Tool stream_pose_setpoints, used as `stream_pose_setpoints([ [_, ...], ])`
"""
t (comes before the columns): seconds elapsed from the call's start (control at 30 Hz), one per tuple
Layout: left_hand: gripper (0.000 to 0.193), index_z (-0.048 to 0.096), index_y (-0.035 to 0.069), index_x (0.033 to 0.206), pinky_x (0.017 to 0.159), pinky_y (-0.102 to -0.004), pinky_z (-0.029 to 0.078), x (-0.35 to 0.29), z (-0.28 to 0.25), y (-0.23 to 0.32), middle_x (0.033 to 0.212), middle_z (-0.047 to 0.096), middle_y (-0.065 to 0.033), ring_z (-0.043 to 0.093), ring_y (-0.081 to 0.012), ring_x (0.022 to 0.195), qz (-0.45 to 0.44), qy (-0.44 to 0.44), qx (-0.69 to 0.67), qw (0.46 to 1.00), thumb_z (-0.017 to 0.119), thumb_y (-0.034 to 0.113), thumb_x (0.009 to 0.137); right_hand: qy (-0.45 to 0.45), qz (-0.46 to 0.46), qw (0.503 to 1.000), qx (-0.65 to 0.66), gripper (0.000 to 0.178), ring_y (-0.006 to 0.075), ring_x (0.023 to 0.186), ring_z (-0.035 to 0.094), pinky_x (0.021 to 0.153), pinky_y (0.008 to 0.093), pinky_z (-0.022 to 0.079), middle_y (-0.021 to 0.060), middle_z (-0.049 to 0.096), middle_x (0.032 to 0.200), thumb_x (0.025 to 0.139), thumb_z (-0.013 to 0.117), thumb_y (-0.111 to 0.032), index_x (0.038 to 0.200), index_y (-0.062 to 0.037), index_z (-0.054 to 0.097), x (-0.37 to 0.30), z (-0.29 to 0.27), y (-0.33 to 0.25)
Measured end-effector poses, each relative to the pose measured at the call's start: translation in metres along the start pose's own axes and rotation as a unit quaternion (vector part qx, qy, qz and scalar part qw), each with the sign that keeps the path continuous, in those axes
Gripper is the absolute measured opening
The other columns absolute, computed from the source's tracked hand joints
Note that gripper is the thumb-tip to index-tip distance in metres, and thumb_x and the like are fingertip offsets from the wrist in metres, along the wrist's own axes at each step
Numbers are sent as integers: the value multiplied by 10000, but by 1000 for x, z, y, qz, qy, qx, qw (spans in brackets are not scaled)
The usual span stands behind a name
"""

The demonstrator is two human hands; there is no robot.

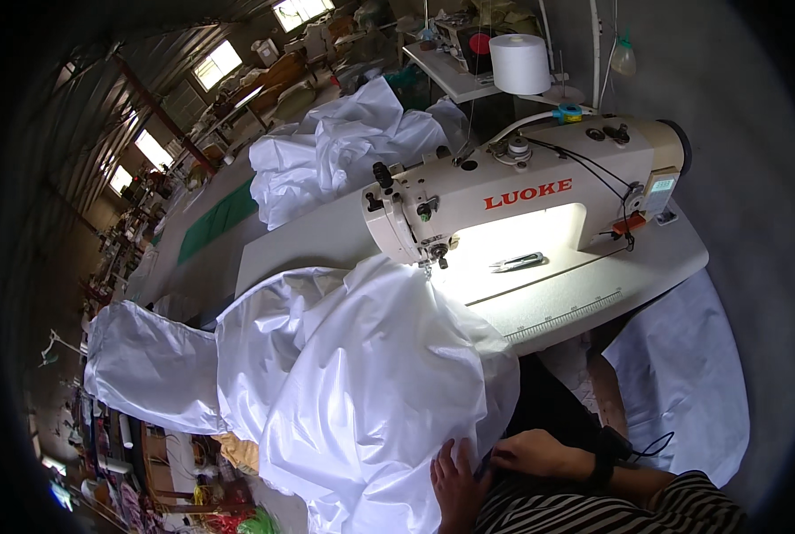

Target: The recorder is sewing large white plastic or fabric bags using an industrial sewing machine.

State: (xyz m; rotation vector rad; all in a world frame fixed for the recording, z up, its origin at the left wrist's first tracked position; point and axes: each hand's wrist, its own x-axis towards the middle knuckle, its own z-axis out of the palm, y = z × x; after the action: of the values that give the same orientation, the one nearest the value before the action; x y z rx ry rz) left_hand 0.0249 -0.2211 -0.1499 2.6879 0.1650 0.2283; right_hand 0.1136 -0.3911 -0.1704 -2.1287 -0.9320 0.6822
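Observation:
A large heap of shiny white fabric (pixel 371 383) spreads from under the needle of the sewing machine (pixel 531 178) and hangs over the near edge toward my lap. At its lower right edge my left hand (pixel 455 485) grips the cloth, fingers bent over it. Close beside it is my right hand (pixel 535 454), with a black band on the wrist. Its fingers are curled and pressed together near the fabric's edge; what they hold is hard to see, with only a small dark patch showing between the two hands.
Silver thread snips (pixel 518 262) lie on the lit machine bed (pixel 567 307). Behind the machine head is another white fabric pile (pixel 344 142). A white thread cone (pixel 519 64) stands at the back. More white cloth (pixel 682 374) hangs at the right, below the table.

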Motion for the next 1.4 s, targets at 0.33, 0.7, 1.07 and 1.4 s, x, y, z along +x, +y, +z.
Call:
stream_pose_setpoints([
  [0.33,372,618,48,1099,699,-428,558,-21,2,-40,934,684,-136,689,-334,818,-69,121,-39,989,598,-15,733,-24,126,917,377,352,221,677,661,647,336,510,134,688,793,930,672,-344,1095,-34,700,23,12,8],
  [0.7,397,614,69,1089,658,-377,544,-33,-22,-40,873,662,-84,677,-263,753,-130,137,-89,978,787,113,735,-115,54,979,159,367,313,747,688,712,390,529,153,692,814,969,595,-394,1055,-53,700,6,10,-37],
  [1.07,302,623,-25,1146,647,-378,563,-38,-52,-24,992,691,-190,696,-303,793,-165,-34,-268,948,666,38,854,-122,-181,973,72,294,356,777,688,725,431,553,181,680,863,978,525,-289,1037,-18,622,-4,41,-53],
  [1.4,65,680,-28,964,562,-340,478,-33,-58,-4,750,624,-128,603,-214,639,-107,61,-216,969,643,-1,918,-265,-32,964,-8,412,339,886,695,780,431,551,167,706,991,985,504,-424,1072,-51,656,0,9,-41],
])
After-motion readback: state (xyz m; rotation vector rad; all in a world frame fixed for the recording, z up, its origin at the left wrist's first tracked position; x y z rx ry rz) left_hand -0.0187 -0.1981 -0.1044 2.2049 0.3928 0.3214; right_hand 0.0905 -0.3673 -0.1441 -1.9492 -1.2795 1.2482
